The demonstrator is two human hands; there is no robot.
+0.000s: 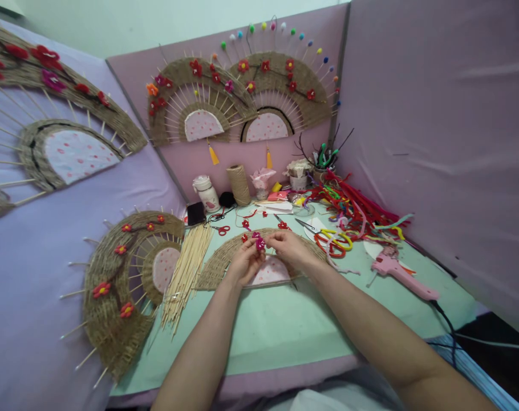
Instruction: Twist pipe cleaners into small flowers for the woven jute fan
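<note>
A small magenta pipe-cleaner flower (260, 244) with a pale centre is pinched in the fingers of my left hand (246, 264). My right hand (288, 248) is closed in a pinch at the flower's right edge; what its fingertips hold is too small to make out. Both hands are over a half-round twine-woven fan (220, 264) lying on the table, its base a white spotted half-circle (270, 272). Several red flowers, one of them a red flower (283, 226), lie along the fan's upper part.
Thin wooden sticks (186, 268) lie left of the fan. To the right are yellow-handled scissors (339, 238), red-handled scissors (330, 249), a pink glue gun (402, 274) with its cord, and heaped pipe cleaners (362, 205). A twine spool (239, 185) and white bottle (206, 194) stand behind.
</note>
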